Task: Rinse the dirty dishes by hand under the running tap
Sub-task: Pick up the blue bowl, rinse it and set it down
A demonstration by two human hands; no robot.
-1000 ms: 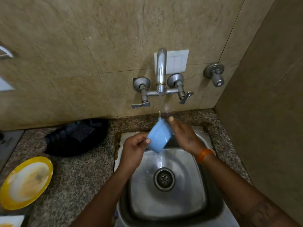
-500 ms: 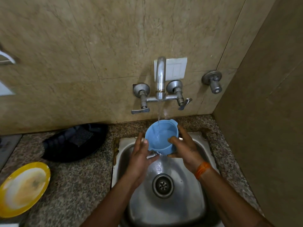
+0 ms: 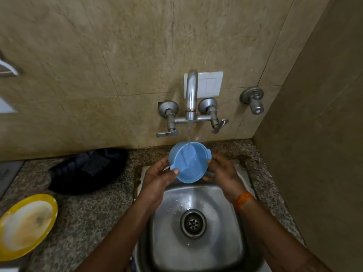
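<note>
Blue bowl [image 3: 189, 162] held over sink [image 3: 196, 250], mouth tilted toward viewer, directly under tap [image 3: 191, 95]; stream fell inside. Left hand [image 3: 157, 178] gripped left rim lug, thumb on top. Right hand [image 3: 221, 170] cupped right wall, fingers [image 3: 209, 178] curled beneath. Bowl judged thin plastic: light, stiff, not fragile, slippery when wet. Best hold: two small rim lugs, opposite sides. Dirty yellow plate [image 3: 25, 226] waited on table [image 3: 88, 213], well apart at left.
</note>
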